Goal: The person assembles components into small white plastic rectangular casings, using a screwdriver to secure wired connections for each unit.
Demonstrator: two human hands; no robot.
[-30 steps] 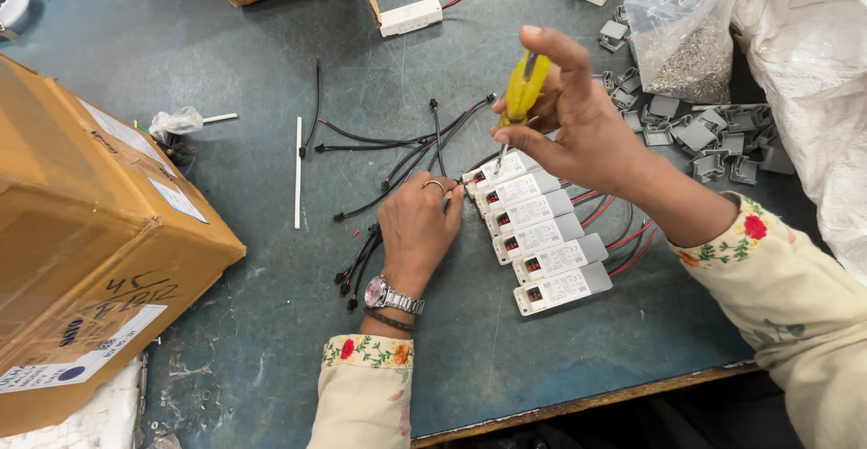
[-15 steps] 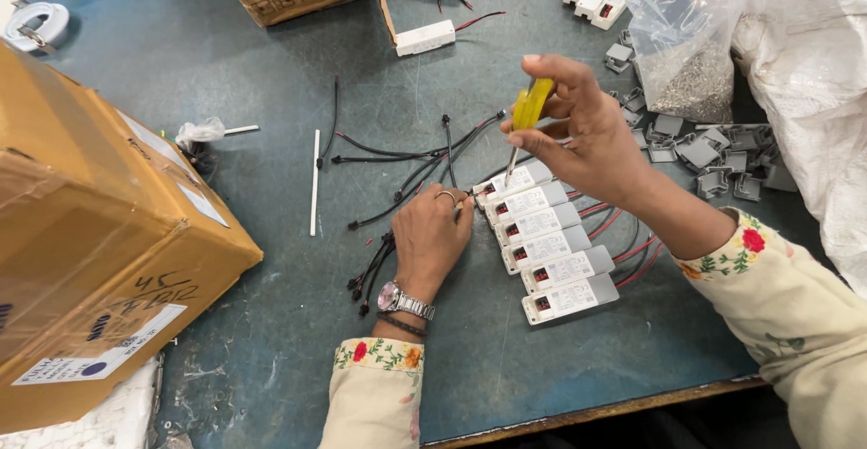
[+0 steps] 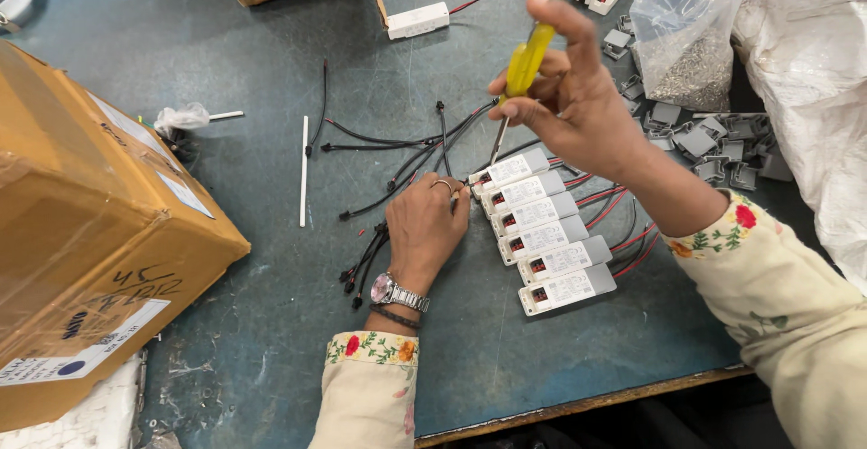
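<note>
Several white rectangular driver modules (image 3: pixel 546 233) lie side by side in a slanted row on the blue-green table (image 3: pixel 271 70), with red and black wires at their right ends. My left hand (image 3: pixel 428 229) rests flat on the table, fingertips touching the left end of the topmost module (image 3: pixel 511 168). My right hand (image 3: pixel 578 97) is above the row, holding a yellow-handled screwdriver (image 3: pixel 526 60) upright, its metal tip pointing down at that topmost module. Black leads (image 3: pixel 397 137) fan out left of the row.
A large cardboard box (image 3: pixel 86 232) stands at the left. A white stick (image 3: pixel 303 171) lies beside the leads. Grey plastic clips (image 3: pixel 713 137) and a clear bag of small parts (image 3: pixel 691 29) sit at the right, with more white modules (image 3: pixel 417 21) and another box at the back.
The view has shifted, so everything sits slightly lower and to the right. My right hand with the screwdriver stays over the top module; my left hand keeps its place.
</note>
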